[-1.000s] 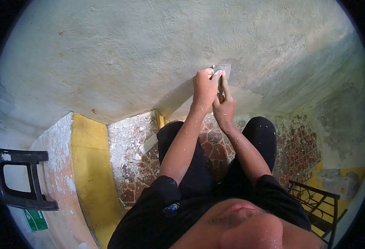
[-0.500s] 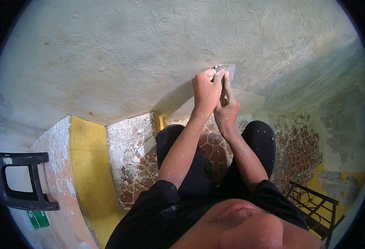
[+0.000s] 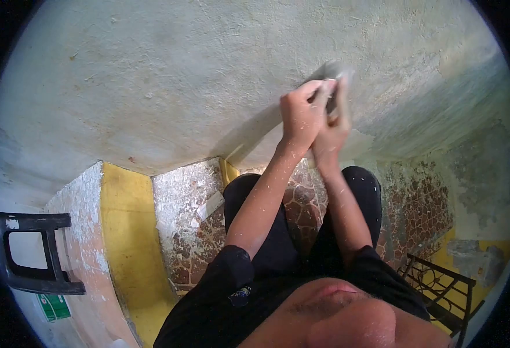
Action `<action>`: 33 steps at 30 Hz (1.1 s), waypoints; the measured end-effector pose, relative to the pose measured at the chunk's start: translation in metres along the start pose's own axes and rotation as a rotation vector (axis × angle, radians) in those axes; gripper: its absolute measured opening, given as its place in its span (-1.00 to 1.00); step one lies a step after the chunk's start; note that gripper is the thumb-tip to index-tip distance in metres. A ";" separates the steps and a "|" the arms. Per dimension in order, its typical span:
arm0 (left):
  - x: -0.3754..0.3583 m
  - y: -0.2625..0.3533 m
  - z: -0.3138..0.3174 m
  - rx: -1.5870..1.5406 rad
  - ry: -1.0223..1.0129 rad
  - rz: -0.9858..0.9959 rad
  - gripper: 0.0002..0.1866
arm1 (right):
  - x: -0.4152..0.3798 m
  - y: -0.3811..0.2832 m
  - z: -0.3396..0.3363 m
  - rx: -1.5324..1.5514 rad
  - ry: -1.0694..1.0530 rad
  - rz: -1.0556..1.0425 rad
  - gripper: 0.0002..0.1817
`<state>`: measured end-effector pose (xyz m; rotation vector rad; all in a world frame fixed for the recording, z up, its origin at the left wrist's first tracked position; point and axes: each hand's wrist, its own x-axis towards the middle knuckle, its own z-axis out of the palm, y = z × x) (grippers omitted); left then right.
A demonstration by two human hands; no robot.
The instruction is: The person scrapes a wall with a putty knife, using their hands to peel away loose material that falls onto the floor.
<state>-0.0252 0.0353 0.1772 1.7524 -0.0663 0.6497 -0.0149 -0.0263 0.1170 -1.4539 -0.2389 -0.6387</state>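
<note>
A scraper (image 3: pixel 337 69) with a flat metal blade is up against the rough painted wall (image 3: pixel 208 64), blurred by motion. My right hand (image 3: pixel 334 130) is closed round its handle, with one finger stretched along it towards the blade. From the left side, my left hand (image 3: pixel 302 113) grips near the base of the blade, its fingers bent and touching the tool. Most of the handle is hidden between the two hands. Pale flakes dot both forearms.
Below the wall, the stone-patterned floor (image 3: pixel 301 203) is strewn with paint flakes. At left are a yellow-faced ledge (image 3: pixel 133 232), a black plastic frame (image 3: pixel 32 255) and a green sign (image 3: pixel 54 306). A black metal railing (image 3: pixel 440 284) stands at lower right.
Both hands and the scraper have moved up the wall and slightly right. The blade, sharp before, is now smeared by motion. Both hands keep their hold.
</note>
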 end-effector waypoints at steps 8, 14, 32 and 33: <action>-0.019 -0.034 0.006 0.010 -0.152 -0.143 -0.57 | 0.003 0.007 -0.050 0.014 0.193 0.347 -0.14; -0.008 -0.025 -0.018 0.195 -0.251 -0.294 -0.55 | -0.046 -0.002 -0.020 0.143 -0.022 0.379 -0.12; -0.011 -0.046 -0.017 -0.144 -0.107 -0.463 -0.73 | -0.054 0.009 -0.036 -0.393 -0.314 0.242 -0.05; -0.011 -0.048 -0.015 -0.146 -0.107 -0.466 -0.73 | -0.054 0.013 -0.037 -0.359 -0.305 0.177 -0.05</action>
